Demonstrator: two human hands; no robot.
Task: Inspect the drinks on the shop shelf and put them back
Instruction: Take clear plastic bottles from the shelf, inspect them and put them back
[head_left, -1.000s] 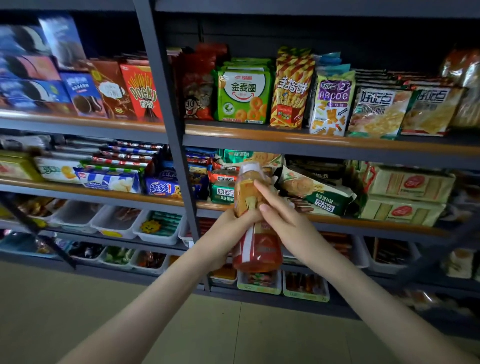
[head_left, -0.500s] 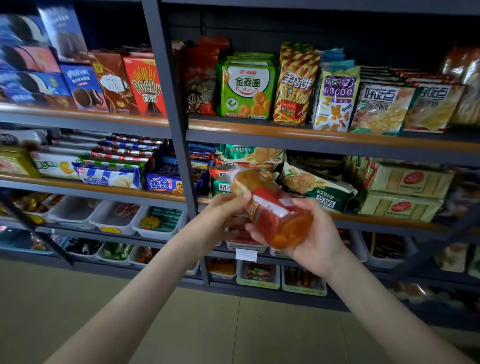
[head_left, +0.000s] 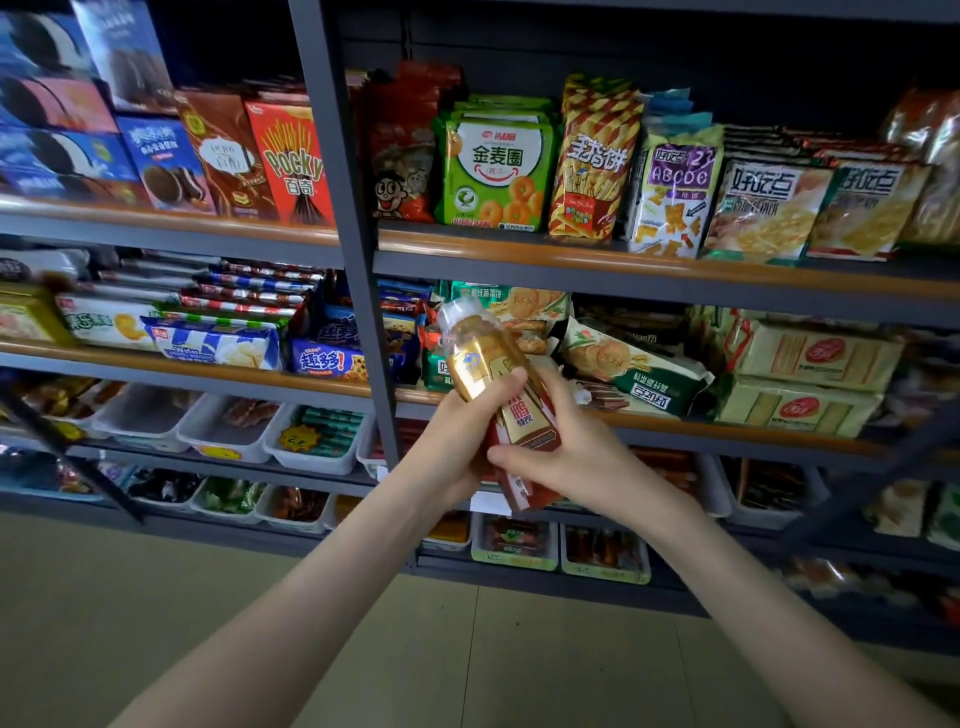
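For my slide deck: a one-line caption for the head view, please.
Left hand and right hand hold a tilted drink bottle before snack-stocked shelves.

There is one clear plastic drink bottle (head_left: 496, 400) with a gold and red label, and two bare hands, the left hand (head_left: 454, 447) and the right hand (head_left: 576, 452), both gripping it. Among the upper packets are one red Pocky box (head_left: 291, 161), one yellow-and-red striped snack bag (head_left: 592, 156), one purple-banded ABCDE bag (head_left: 675, 192) and two pale bags with matching black lettering (head_left: 769, 213) (head_left: 862, 208), side by side. Lower down are two cream cracker packs with round red marks (head_left: 815, 353) (head_left: 795, 410), stacked, and at least three white plastic tubs (head_left: 223, 448) (head_left: 145, 439) (head_left: 311, 460) in a row.
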